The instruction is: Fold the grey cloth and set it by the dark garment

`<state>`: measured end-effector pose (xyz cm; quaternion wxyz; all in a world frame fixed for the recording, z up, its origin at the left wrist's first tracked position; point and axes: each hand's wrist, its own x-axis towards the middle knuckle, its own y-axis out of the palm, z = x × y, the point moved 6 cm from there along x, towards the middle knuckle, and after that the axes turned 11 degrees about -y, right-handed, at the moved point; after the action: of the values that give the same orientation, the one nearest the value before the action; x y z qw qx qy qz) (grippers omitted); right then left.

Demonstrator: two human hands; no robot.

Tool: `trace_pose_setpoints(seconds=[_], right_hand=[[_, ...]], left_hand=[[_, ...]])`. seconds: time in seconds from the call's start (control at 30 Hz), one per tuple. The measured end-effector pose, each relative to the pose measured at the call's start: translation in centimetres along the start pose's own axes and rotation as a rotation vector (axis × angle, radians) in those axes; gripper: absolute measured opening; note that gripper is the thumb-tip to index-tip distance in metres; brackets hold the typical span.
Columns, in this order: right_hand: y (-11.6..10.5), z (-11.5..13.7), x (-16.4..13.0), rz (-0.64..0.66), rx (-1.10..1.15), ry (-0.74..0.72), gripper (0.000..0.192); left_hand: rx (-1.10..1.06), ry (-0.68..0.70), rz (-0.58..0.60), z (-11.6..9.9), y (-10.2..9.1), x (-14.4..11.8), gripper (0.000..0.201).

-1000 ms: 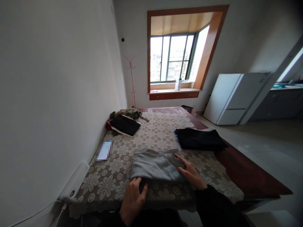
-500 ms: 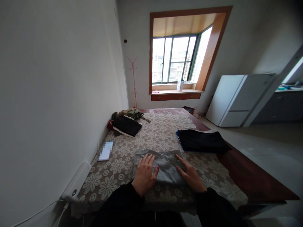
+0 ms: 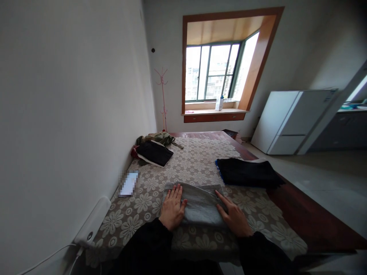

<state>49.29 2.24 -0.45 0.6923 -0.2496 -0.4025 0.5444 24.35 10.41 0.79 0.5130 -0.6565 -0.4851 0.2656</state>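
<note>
A phone (image 3: 128, 183) lies near the wall on the flowered bedspread (image 3: 197, 160). The left hand (image 3: 172, 207) rests flat, fingers spread, on the folded grey garment (image 3: 200, 205); the right hand (image 3: 234, 216) presses its right edge, open. A folded black garment (image 3: 248, 172) lies beyond.

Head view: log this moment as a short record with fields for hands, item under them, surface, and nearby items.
left hand: left hand flat, palm down, on the left part of the folded grey garment
right hand: right hand flat on the garment's right edge, fingers spread
surface: floral lace cloth over a dark wooden platform
nearby: folded black garment to the right; black folded item and olive clothing by the wall; phone to the left
background: bay window, white fridge
</note>
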Motion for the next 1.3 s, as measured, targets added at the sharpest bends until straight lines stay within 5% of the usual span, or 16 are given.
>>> trace_pose_setpoints(seconds=[0.2, 0.5, 0.73, 1.0, 1.17, 1.3], right_hand=[[-0.1, 0.1, -0.3, -0.011, -0.183, -0.030, 0.057], [0.6, -0.7, -0.4, -0.041, -0.373, -0.064, 0.048], [1.2, 0.3, -0.4, -0.010, -0.475, -0.100, 0.048], [0.3, 1.2, 0.5, -0.025, -0.104, -0.085, 0.045], [-0.4, 0.7, 0.2, -0.118, 0.163, -0.097, 0.045], [-0.3, -0.1, -0.2, -0.176, 0.267, -0.052, 0.050]], left_hand=[[0.047, -0.064, -0.064, 0.6, -0.3, -0.4, 0.066], [-0.044, -0.092, 0.007, 2.2, -1.6, -0.1, 0.064], [-0.129, -0.322, -0.068, 5.0, -0.6, -0.1, 0.074], [-0.235, -0.404, -0.063, 7.8, -0.6, -0.2, 0.070], [-0.616, -0.349, -0.075, 7.8, -1.8, -0.1, 0.050], [-1.033, -0.297, 0.053, 6.8, -2.3, 0.1, 0.051]])
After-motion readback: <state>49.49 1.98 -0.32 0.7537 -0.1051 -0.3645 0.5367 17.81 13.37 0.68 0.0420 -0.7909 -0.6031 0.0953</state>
